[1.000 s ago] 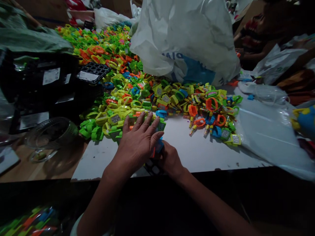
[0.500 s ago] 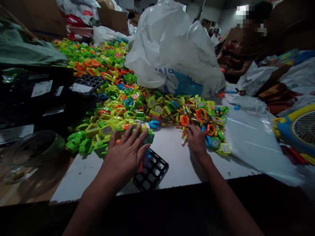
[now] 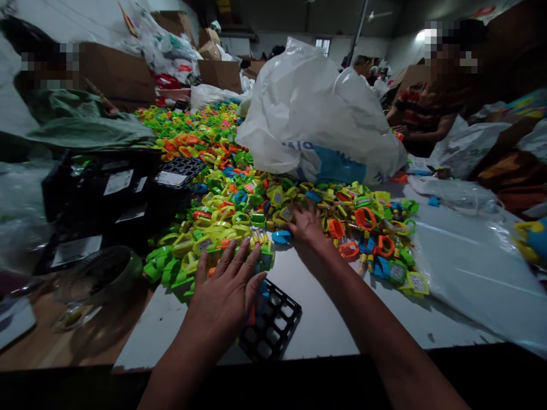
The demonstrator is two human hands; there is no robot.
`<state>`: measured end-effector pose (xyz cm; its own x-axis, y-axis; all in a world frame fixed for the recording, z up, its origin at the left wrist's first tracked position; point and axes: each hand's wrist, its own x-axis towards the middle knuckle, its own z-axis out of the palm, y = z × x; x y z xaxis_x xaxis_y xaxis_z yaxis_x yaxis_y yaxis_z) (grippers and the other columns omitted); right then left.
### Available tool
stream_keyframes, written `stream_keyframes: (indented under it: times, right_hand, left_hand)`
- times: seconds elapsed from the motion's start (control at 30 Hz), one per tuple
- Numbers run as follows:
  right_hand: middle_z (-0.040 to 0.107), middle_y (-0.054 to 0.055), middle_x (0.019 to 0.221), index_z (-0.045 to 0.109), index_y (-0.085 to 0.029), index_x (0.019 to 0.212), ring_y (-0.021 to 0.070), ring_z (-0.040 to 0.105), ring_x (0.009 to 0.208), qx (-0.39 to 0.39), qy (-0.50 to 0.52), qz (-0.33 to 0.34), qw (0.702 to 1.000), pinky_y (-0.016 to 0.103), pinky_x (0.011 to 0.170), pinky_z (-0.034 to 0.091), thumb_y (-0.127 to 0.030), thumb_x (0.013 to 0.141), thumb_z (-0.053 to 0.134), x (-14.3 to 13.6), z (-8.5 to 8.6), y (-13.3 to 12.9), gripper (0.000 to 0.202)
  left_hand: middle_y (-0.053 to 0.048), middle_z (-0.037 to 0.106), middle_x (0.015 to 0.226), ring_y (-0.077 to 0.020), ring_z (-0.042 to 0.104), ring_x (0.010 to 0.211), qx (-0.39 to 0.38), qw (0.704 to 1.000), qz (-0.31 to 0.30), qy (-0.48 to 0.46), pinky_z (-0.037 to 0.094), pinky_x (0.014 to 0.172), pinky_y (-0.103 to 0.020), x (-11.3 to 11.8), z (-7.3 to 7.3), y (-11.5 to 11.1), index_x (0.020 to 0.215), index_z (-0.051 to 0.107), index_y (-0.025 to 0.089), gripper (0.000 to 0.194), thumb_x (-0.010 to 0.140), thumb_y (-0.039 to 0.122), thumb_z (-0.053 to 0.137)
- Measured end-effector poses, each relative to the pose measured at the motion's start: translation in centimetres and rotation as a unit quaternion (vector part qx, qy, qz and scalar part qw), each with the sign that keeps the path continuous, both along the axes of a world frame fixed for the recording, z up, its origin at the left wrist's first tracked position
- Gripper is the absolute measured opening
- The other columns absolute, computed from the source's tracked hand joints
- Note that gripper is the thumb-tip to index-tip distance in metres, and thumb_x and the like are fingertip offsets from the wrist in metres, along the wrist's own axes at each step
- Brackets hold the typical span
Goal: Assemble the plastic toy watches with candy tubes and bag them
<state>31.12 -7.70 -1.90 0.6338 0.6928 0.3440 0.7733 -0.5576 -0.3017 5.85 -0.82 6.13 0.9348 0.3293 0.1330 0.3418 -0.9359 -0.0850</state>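
Observation:
My left hand [image 3: 228, 285] lies with fingers spread over green and orange toy watches at the near edge of a big heap. Under its thumb side, a black grid tray [image 3: 284, 319] sits on the white tabletop, with a few blue and orange pieces at its left part. My right hand [image 3: 306, 223] reaches into the heap of toy watches [image 3: 222, 219], fingers apart among yellow and green ones; its fingertips are partly hidden. A blue toy watch [image 3: 282, 237] lies just left of that wrist. Orange toy watches [image 3: 365, 217] rest to the right of my right hand.
Behind the heap stands a large white plastic bag [image 3: 316, 125]. Black trays with labels [image 3: 106, 199] are stacked at left, above a clear round container [image 3: 102, 273]. Clear plastic sheets [image 3: 465, 267] cover the table's right side. One person sits at far right, another at far left.
My right hand has moved left and farther into the heap, away from the small pieces at its right part. My left hand stays on the watches. The view has tilted up and shifted left.

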Motion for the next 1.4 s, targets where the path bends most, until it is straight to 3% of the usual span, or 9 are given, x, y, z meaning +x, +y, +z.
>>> stream_keyframes:
  times: [0.2, 0.43, 0.63, 0.7, 0.8, 0.87, 0.93, 1.17, 1.4]
  right_hand:
    - [0.056, 0.012, 0.131, 0.057, -0.018, 0.122, 0.0271, 0.042, 0.123, 0.015, 0.024, 0.058, 0.998, 0.043, 0.1, 0.032, -0.026, 0.089, 0.052, -2.5, -1.5, -4.4, 0.034]
    - [0.063, 0.009, 0.106, 0.07, -0.02, 0.08, 0.027, 0.046, 0.106, -0.021, 0.02, -0.008, 1.0, 0.043, 0.09, 0.032, -0.026, 0.086, 0.056, -4.0, -0.2, -6.1, 0.017]
    - [0.06, 0.009, 0.098, 0.062, -0.018, 0.088, 0.0217, 0.056, 0.089, 0.156, 0.085, -0.023, 0.984, 0.035, 0.075, 0.044, -0.029, 0.085, 0.054, -6.5, 1.8, -7.7, 0.014]
    - [0.062, 0.005, 0.087, 0.057, -0.02, 0.093, 0.018, 0.06, 0.073, 0.214, 0.259, 0.01, 0.942, 0.031, 0.064, 0.047, -0.035, 0.085, 0.054, -8.5, 1.6, -8.1, 0.018]
    - [0.063, 0.0, 0.078, 0.053, -0.021, 0.1, 0.0146, 0.06, 0.058, 0.258, 0.529, 0.065, 0.805, 0.028, 0.054, 0.049, -0.037, 0.076, 0.063, -12.1, 0.3, -7.7, 0.03]
    - [0.063, -0.001, 0.075, 0.056, -0.02, 0.099, 0.0148, 0.061, 0.06, 0.265, 0.603, 0.083, 0.748, 0.027, 0.056, 0.05, -0.031, 0.07, 0.066, -13.9, -0.9, -6.8, 0.033]
    - [0.064, -0.001, 0.069, 0.061, -0.019, 0.091, 0.0153, 0.06, 0.062, 0.254, 0.593, 0.085, 0.759, 0.027, 0.059, 0.05, -0.023, 0.067, 0.064, -14.8, -1.9, -5.8, 0.024]
    - [0.068, 0.001, 0.08, 0.064, -0.019, 0.084, 0.0172, 0.061, 0.073, 0.218, 0.396, 0.106, 0.886, 0.028, 0.067, 0.048, -0.016, 0.071, 0.056, -15.3, -2.1, -4.7, 0.016]
    - [0.067, 0.005, 0.087, 0.063, -0.018, 0.091, 0.0168, 0.06, 0.074, 0.235, 0.328, 0.099, 0.91, 0.026, 0.068, 0.048, -0.021, 0.078, 0.052, -16.6, -2.8, -5.5, 0.017]
  left_hand:
    - [0.001, 0.026, 0.153, -0.0261, 0.022, 0.144, -0.011, 1.0, 0.009, -0.001, 0.014, 0.115, -0.061, -0.4, 0.1, 0.5, 0.145, 0.029, 0.03, 0.053, 0.096, 0.051, 0.022]
    - [0.001, 0.024, 0.154, -0.0277, 0.018, 0.145, -0.031, 0.999, 0.009, 0.019, 0.014, 0.115, -0.062, -0.7, 0.7, 0.2, 0.145, 0.028, 0.031, 0.055, 0.095, 0.053, 0.024]
    - [0.003, 0.022, 0.156, -0.0285, 0.011, 0.146, -0.052, 0.998, -0.019, 0.011, 0.011, 0.114, -0.065, 0.1, 1.3, 0.2, 0.145, 0.025, 0.038, 0.054, 0.094, 0.057, 0.021]
    - [0.002, 0.022, 0.156, -0.0266, 0.013, 0.146, -0.059, 0.998, -0.029, 0.015, 0.013, 0.116, -0.061, 0.3, 1.0, 0.2, 0.146, 0.024, 0.037, 0.054, 0.095, 0.056, 0.02]
    - [0.001, 0.024, 0.156, -0.0244, 0.016, 0.146, -0.05, 0.998, -0.033, 0.008, 0.015, 0.117, -0.056, 0.4, 0.5, 0.2, 0.146, 0.024, 0.034, 0.053, 0.096, 0.052, 0.021]
    - [0.001, 0.025, 0.155, -0.0244, 0.017, 0.145, -0.042, 0.998, -0.035, 0.005, 0.015, 0.118, -0.054, 0.3, 0.4, 0.2, 0.146, 0.025, 0.033, 0.052, 0.097, 0.049, 0.022]
    - [0.0, 0.026, 0.155, -0.0249, 0.017, 0.145, -0.04, 0.999, -0.036, 0.008, 0.015, 0.118, -0.054, 0.3, 0.4, 0.2, 0.146, 0.026, 0.032, 0.052, 0.097, 0.048, 0.024]
    - [0.0, 0.024, 0.155, -0.0248, 0.017, 0.145, -0.034, 0.999, -0.038, 0.005, 0.017, 0.117, -0.053, 0.3, 0.3, 0.3, 0.146, 0.026, 0.032, 0.051, 0.097, 0.046, 0.028]
    - [0.001, 0.025, 0.155, -0.0248, 0.017, 0.145, -0.035, 0.998, -0.046, -0.011, 0.016, 0.118, -0.053, -0.1, -0.2, 0.5, 0.146, 0.027, 0.033, 0.05, 0.097, 0.046, 0.025]
